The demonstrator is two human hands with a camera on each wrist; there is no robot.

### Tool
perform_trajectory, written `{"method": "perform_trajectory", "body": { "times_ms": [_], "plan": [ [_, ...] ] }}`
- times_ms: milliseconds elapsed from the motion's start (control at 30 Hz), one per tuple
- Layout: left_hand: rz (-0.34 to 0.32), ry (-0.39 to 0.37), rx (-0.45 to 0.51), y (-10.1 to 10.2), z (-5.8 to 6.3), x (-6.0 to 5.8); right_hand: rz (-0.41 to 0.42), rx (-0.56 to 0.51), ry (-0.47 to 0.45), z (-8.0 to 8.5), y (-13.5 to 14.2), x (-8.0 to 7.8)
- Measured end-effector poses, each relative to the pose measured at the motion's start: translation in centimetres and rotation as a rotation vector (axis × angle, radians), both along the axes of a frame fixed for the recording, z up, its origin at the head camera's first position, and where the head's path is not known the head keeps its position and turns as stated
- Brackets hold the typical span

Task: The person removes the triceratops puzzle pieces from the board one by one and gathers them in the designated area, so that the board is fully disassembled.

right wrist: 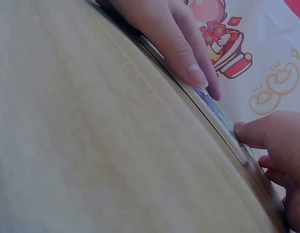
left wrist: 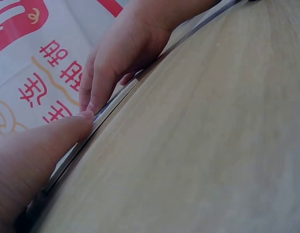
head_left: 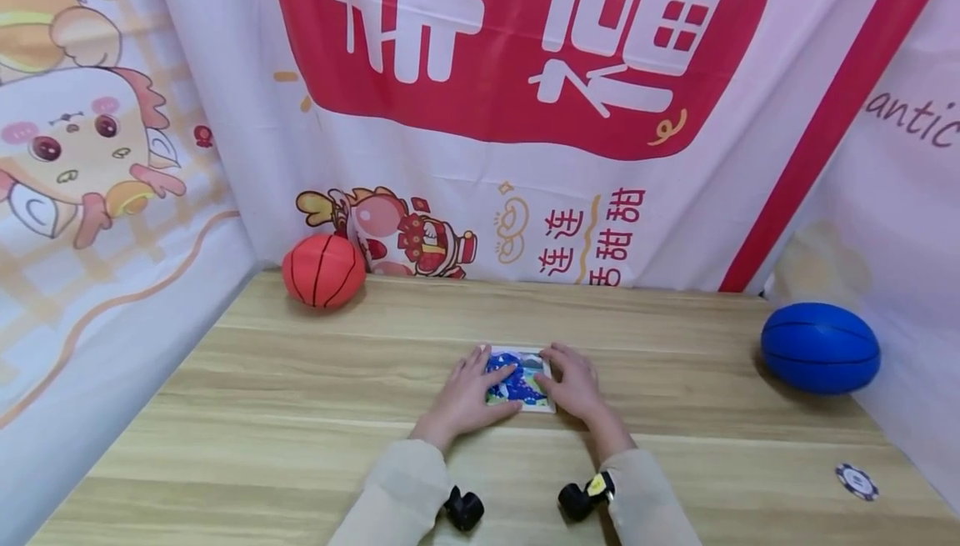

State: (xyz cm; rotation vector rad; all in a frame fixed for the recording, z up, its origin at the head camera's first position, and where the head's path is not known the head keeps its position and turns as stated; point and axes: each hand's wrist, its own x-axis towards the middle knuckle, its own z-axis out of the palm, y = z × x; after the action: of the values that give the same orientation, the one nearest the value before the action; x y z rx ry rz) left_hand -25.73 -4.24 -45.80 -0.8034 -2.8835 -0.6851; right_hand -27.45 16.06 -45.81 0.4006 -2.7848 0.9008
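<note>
A small flat picture board (head_left: 516,392) with a pale border and a mostly blue printed picture lies on the table (head_left: 660,421). My left hand (head_left: 467,396) rests on its left side, the index finger stretched over the picture and the thumb along the near edge. At the opposite side, my right hand (head_left: 573,381) grips the border, thumb on top and the other fingers curled beside the edge. The right wrist view shows the board's thin side (right wrist: 220,128) low on the wood, between the left hand (right wrist: 164,36) and the right thumb (right wrist: 249,133).
A red ball (head_left: 324,271) with black lines sits at the back left corner. On the right stands a blue ball (head_left: 821,348), with a round black-and-white poker chip (head_left: 857,482) nearer the front. Printed cloth (head_left: 517,196) hangs behind the table and along both sides.
</note>
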Motion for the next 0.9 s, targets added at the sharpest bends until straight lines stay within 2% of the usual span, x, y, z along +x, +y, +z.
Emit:
{"method": "perform_trajectory", "body": {
  "times_ms": [400, 767, 900],
  "plan": [
    [-0.006, 0.001, -0.137, 0.28, -0.15, 0.12, -0.028, 0.006, -0.023, 0.2, -0.23, 0.06],
    [0.004, 0.004, -0.162, 0.4, 0.05, 0.55, -0.041, 0.004, -0.031, 0.17, -0.49, 0.01],
    [0.004, 0.012, -0.158, 0.46, 0.22, 0.68, -0.074, -0.009, -0.035, 0.0, -0.72, -0.22]
  ]
}}
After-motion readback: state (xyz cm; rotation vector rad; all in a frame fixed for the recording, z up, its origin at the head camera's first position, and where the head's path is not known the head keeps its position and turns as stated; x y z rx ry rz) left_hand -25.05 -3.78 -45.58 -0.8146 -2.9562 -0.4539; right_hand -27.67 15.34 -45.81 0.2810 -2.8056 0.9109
